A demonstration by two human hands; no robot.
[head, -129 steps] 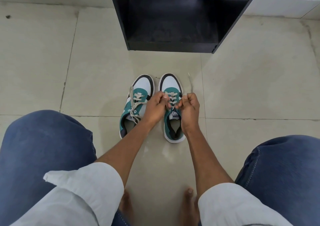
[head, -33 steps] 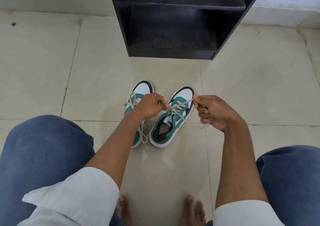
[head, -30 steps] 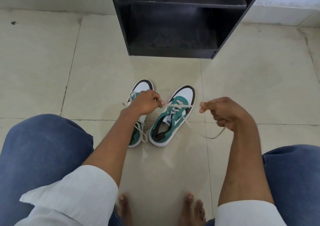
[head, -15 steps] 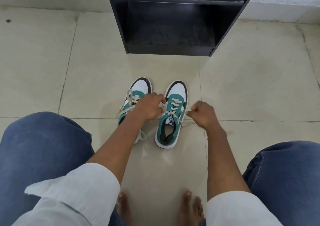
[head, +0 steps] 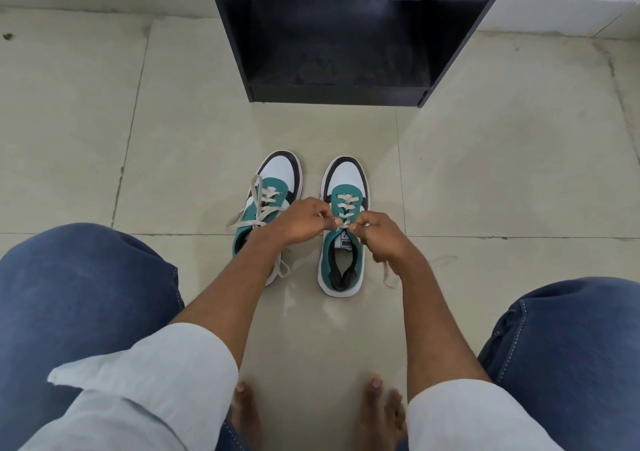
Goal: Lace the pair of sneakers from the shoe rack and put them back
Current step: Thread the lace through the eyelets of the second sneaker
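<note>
Two teal, white and black sneakers stand side by side on the floor, toes toward the rack. The left sneaker [head: 277,187] has loose cream laces trailing off both sides. The right sneaker [head: 346,180] is laced up its front. My left hand [head: 298,224] and my right hand [head: 379,236] meet over its tongue, each pinching an end of its cream lace [head: 343,224]. A loose end of that lace [head: 389,276] hangs below my right wrist onto the floor. My left forearm hides the left sneaker's heel.
A black shoe rack [head: 346,45] with an open bottom shelf stands on the tiled floor just beyond the sneakers, against a white wall. My knees in blue jeans flank the view, and my bare feet [head: 377,412] rest at the bottom.
The right sneaker has swung from angled to straight. My right hand, which had pulled the lace out to the right, has come back in to meet my left hand above the tongue.
</note>
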